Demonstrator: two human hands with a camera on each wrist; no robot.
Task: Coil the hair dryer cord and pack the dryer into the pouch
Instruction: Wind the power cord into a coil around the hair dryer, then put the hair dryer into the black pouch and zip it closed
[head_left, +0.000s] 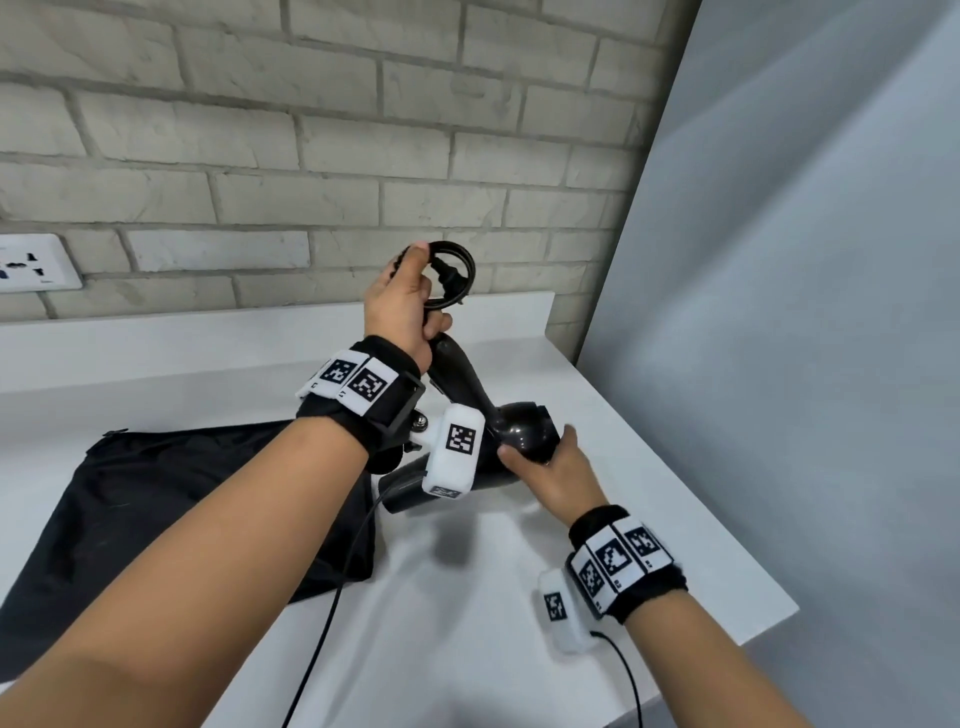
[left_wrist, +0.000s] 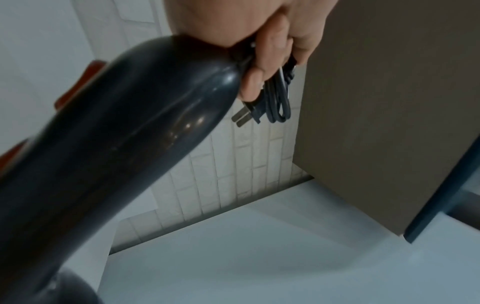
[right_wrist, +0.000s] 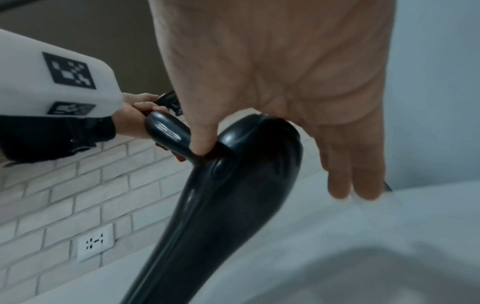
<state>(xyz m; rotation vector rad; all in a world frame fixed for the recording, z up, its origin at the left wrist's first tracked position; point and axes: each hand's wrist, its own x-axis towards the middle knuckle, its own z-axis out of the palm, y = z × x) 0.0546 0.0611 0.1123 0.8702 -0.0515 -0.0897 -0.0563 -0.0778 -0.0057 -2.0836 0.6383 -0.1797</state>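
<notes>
The black hair dryer (head_left: 522, 428) is held tilted above the white counter (head_left: 519, 582), handle up and nozzle down toward the left. My left hand (head_left: 405, 301) grips the coiled cord (head_left: 457, 270) at the tip of the handle (head_left: 457, 371). In the left wrist view its fingers (left_wrist: 259, 67) curl round the cord loops (left_wrist: 281, 102) beside the handle (left_wrist: 116, 144), and the plug (left_wrist: 245, 118) hangs below. My right hand (head_left: 550, 467) holds the rear of the dryer body (right_wrist: 233, 205) between thumb and fingers. The black pouch (head_left: 156, 509) lies flat on the counter to the left.
A brick wall with a white socket plate (head_left: 31, 262) runs behind the counter. A grey panel (head_left: 779, 260) closes off the right side, and the counter edge falls away at the near right. Thin black cables (head_left: 332, 613) hang from my wrist cameras.
</notes>
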